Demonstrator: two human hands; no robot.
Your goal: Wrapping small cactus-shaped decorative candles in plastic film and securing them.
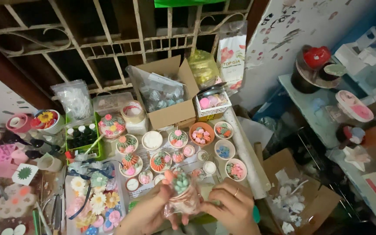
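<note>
Both my hands hold one small potted cactus ornament (181, 188) wrapped in clear plastic, low in the head view. My left hand (149, 212) grips its left side with the thumb up beside the green top. My right hand (230, 204), with a ring on one finger, clasps the right side of the wrap. Just beyond them, several small bowls and pots of clay succulents (159, 161) lie spread over the table.
An open cardboard box (170, 112) with plastic bags stands at the back by a metal window grille. A green tray of small bottles (82, 135) and flower pieces (96, 202) lie left. A rolled paper tube (244, 152) runs along the right, with a cluttered shelf (327, 109) beyond.
</note>
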